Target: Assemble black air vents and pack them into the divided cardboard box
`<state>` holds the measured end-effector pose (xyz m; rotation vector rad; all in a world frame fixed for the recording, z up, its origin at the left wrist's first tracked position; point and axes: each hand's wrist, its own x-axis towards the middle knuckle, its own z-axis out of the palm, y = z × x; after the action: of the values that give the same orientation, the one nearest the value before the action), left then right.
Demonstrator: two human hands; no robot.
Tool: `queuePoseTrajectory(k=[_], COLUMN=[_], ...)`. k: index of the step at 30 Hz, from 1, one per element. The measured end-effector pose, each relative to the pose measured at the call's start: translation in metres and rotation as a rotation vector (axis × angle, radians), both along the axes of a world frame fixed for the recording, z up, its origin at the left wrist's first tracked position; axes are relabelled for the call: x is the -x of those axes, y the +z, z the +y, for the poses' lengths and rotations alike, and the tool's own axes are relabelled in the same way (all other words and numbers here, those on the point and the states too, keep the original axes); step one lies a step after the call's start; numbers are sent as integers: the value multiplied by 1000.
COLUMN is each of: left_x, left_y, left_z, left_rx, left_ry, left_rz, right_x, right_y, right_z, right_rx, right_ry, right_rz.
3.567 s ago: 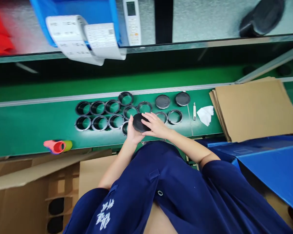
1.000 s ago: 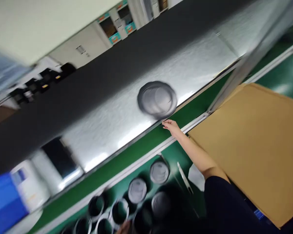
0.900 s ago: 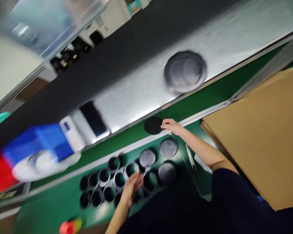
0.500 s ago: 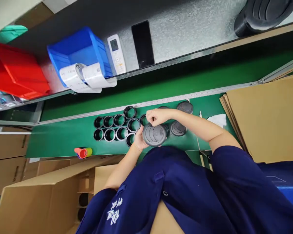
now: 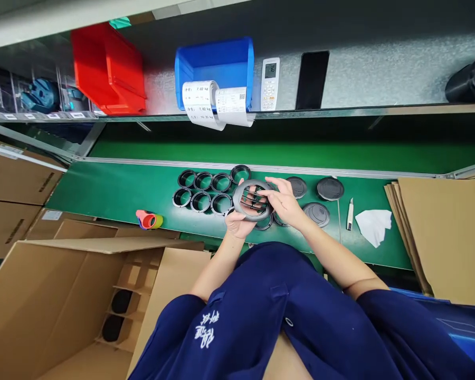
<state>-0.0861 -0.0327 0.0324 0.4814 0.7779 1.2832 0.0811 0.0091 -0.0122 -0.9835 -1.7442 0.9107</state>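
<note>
Above the bench (image 5: 103, 195), the left grip (image 5: 240, 226) clasps the round vent (image 5: 238, 198) at seven o'clock; the right grip (image 5: 284, 203) touches it at three, whether pinching unclear. Likely light and stiff: hold the rim, sparing thin slats.

1. One head-worn camera looks forward and steeply down.
2. The wearer's navy shirt (image 5: 320, 306) lies closest, with left hand (image 5: 240, 224) and right hand (image 5: 285, 203) just beyond, near mid-view.
3. Farther off, the green bench (image 5: 103, 192) and shelf (image 5: 383, 79) run crosswise.
</note>
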Motion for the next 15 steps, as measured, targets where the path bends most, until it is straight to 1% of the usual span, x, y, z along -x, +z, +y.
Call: queuePoseTrajectory(k=[3,6,10,15], left_x=[1,0,-4,-6], left_y=[4,5,4,2], left_z=[-3,-2,-2,-1], left_rx=[7,38,54,120], left_ry=[-22,-7,2,24], left_rz=[3,-6,-34,-29], right_x=[0,-1,-1,-1], right_y=[9,14,10,2], right_z=[3,3,-2,-5], right_rx=[126,231,273,270], right_ry=[39,25,11,-13], right_rz=[121,214,256,228])
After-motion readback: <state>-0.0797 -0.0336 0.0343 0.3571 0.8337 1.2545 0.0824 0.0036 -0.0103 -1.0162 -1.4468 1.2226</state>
